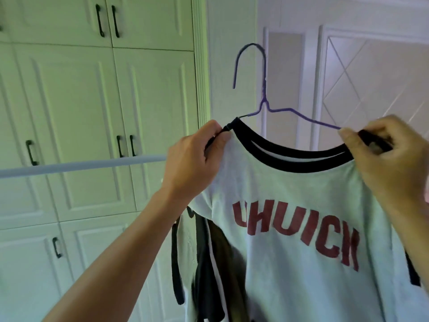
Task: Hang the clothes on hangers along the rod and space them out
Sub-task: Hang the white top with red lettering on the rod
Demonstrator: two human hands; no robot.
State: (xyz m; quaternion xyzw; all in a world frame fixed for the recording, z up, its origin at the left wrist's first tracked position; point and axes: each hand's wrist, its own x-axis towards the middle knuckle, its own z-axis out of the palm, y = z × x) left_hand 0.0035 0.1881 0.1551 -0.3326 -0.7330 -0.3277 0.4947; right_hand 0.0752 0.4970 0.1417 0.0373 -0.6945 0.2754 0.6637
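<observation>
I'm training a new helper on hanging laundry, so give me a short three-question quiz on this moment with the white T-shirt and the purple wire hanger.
1. True or false: the hook of the purple wire hanger already sits on the white rod.
2. What colour is the collar of the white T-shirt with red letters? A red, B black, C green.
3. Fill in: the left hand and the right hand each grip the shirt at its ____.
Key: 1 false, the hook is in the air, clear of the rod; 2 B; 3 collar.
</observation>
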